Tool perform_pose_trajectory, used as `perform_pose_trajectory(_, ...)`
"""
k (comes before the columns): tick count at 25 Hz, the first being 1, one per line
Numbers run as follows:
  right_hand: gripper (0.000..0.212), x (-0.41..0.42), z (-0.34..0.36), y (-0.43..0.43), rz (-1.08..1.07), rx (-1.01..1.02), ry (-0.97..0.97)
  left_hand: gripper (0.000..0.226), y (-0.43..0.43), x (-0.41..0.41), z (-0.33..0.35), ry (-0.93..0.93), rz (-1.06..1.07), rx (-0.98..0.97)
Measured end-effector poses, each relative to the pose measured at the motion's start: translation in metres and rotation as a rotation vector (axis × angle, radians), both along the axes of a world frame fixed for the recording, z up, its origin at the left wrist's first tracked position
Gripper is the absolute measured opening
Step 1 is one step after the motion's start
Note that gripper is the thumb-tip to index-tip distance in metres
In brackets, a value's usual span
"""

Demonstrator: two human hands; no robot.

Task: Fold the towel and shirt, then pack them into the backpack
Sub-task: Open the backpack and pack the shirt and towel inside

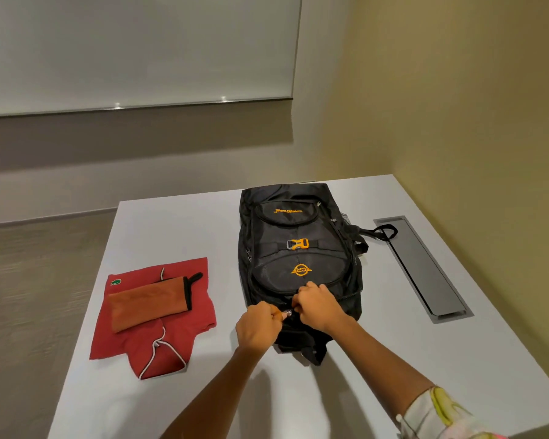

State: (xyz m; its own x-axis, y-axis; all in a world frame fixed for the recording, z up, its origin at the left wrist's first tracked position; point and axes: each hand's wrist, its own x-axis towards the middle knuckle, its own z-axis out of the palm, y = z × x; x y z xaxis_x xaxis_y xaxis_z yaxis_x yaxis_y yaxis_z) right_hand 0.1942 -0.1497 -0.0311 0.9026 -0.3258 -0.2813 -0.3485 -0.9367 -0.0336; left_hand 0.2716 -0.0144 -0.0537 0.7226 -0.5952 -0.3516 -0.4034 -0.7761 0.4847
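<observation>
The backs of both hands hide most of their fingertips, so the grips are hard for us to read. The left hand (256,327) has its fingers curled and seems to pinch a small silver zip pull (287,313). The right hand (317,307), touching it at 3 o'clock, curls into the fabric of the backpack (298,248). A patterned sleeve (441,416) is cut off at the frame's edge.

The backpack lies flat on the white desk (178,223), its long axis running 6 to 12 o'clock. Its orange lettering reads upside down to us. It is black woven fabric with rounded pockets, an orange buckle and mesh on its 3 o'clock side.

Well apart at 9 o'clock lies the red shirt (184,334), with the orange towel (146,307) folded into a slanted oblong on it. At 3 o'clock a grey metal hatch (425,274) is set into the desk.
</observation>
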Motion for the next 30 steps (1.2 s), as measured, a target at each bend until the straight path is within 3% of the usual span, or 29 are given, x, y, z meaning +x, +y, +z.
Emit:
perform_pose_trajectory(7, 0.029, -0.003, 0.001, -0.012, 0.028, 0.022, -0.032, 0.031, 0.021, 0.023, -0.002, -0.122, 0.001, -0.017)
perform_pose_trajectory(13, 0.026, 0.011, 0.004, -0.010, -0.006, 0.065, 0.025, 0.029, 0.032, 0.050, -0.015, -0.052, 0.021, 0.010)
perform_pose_trajectory(17, 0.036, 0.033, -0.006, 0.015, -0.017, 0.119, 0.019, 0.029, 0.034, 0.044, -0.022, -0.063, 0.055, -0.022)
perform_pose_trajectory(24, 0.012, 0.054, -0.014, 0.034, 0.136, -0.036, 0.049, 0.030, 0.035, 0.052, -0.027, -0.078, 0.043, -0.056)
perform_pose_trajectory(30, 0.021, 0.053, -0.003, 0.012, 0.107, 0.005, -0.143, 0.027, 0.021, 0.084, -0.029, -0.091, 0.116, -0.081)
